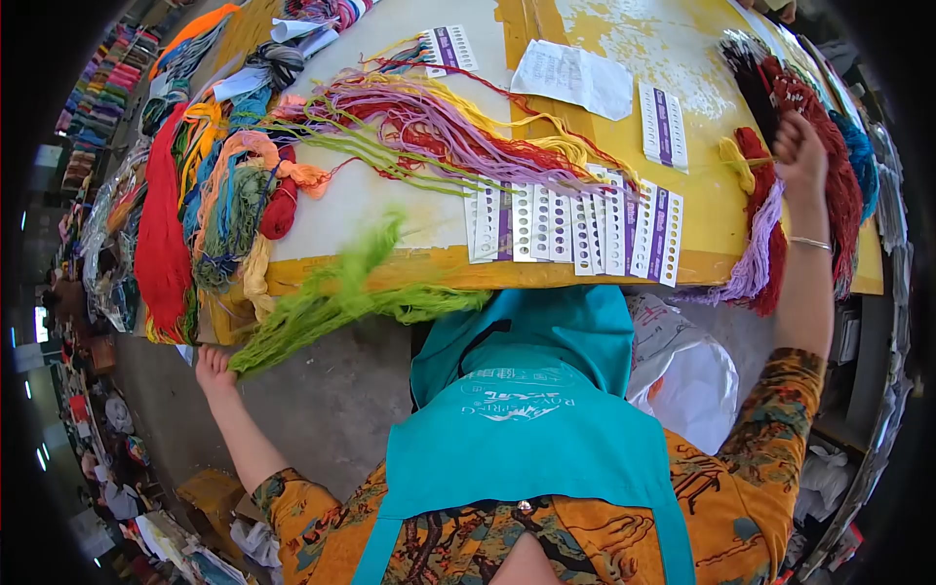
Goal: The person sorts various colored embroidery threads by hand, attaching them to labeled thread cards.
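Note:
At the table's left front corner, my left hand (215,371) is closed around one end of a bright green hank of thread (322,310). The hank stretches right along the front edge, and part of it is blurred by motion. My right hand (801,151) is raised at the right side with fingers curled, beside dark red thread bundles (807,112). Whatever it may hold is too small to make out. Below it hang lilac thread (756,244) and a yellow bundle (738,166). Punched white thread cards (614,229) overlap at the front middle, with purple, red and yellow strands (439,122) trailing onto them.
Several coloured skeins, including a red one (164,234), cover the left end of the table (390,219). A white paper packet (572,78) and another punched card (663,127) lie farther back. A white plastic bag (692,375) sits under the front edge.

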Demonstrator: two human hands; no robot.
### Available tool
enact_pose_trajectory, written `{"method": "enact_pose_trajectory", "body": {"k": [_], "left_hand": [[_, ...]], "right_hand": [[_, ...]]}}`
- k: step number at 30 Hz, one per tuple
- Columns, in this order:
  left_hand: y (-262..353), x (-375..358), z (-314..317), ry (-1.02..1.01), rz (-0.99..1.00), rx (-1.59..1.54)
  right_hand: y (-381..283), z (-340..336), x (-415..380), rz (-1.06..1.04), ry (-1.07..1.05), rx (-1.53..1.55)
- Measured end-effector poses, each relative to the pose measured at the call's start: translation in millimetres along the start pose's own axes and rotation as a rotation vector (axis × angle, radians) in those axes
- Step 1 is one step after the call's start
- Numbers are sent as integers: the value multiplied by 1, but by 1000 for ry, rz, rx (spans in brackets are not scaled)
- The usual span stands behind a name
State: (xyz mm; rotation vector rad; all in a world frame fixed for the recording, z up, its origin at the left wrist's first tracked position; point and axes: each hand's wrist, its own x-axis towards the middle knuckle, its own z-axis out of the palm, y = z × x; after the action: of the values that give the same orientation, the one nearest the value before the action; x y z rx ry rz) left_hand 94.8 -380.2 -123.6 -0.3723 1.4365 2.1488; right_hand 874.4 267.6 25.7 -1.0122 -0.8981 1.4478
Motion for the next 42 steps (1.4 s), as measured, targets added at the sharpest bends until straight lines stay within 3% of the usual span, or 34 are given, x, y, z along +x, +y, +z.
{"method": "enact_pose_trajectory", "body": {"k": [1,2,3,4,6,8,9,10,12,15,16,18,20,23,27,29,30,39,42], "left_hand": [[8,0,-14,86,53,17],[12,1,-22,171,105,32],[13,-4,-19,197,169,42],[11,-8,-12,196,168,40],[2,-19,22,-184,168,10],[-29,-45,82,-485,16,-120],[-50,-75,127,-517,-26,-105],[-76,-103,170,-548,-66,-89],[-127,-133,224,-908,-222,-56],[-199,-178,283,-1068,-420,51],[-220,-191,299,-1103,-473,107],[-251,-218,330,-1205,-550,236],[-268,-241,353,-1164,-591,313],[-287,-254,366,-1130,-505,355],[-299,-254,373,-1064,-451,329],[-302,-256,374,-952,-373,449],[-300,-255,374,-931,-328,537],[-296,-244,387,-901,-460,746],[-307,-242,390,-954,-393,850]], "right_hand": [[-22,-41,20,-50,80,-63],[-41,-81,39,-185,306,-111],[-70,-137,68,-221,431,-158],[-93,-151,66,-365,607,-144],[-116,-148,50,-569,650,-249],[-116,-117,31,-678,474,-447],[-103,-111,32,-789,251,-719],[-77,-62,6,-692,117,-732],[-25,40,-49,-478,-135,-767],[69,101,-97,-269,-634,-780],[98,117,-114,-87,-799,-600],[123,156,-155,52,-907,-602],[146,170,-173,120,-978,-530],[168,176,-184,140,-995,-423],[180,173,-182,16,-847,-531],[200,169,-174,-155,-628,-758],[212,167,-169,-224,-518,-706],[236,157,-152,-212,-452,-811],[239,155,-151,-224,-447,-805]]}}
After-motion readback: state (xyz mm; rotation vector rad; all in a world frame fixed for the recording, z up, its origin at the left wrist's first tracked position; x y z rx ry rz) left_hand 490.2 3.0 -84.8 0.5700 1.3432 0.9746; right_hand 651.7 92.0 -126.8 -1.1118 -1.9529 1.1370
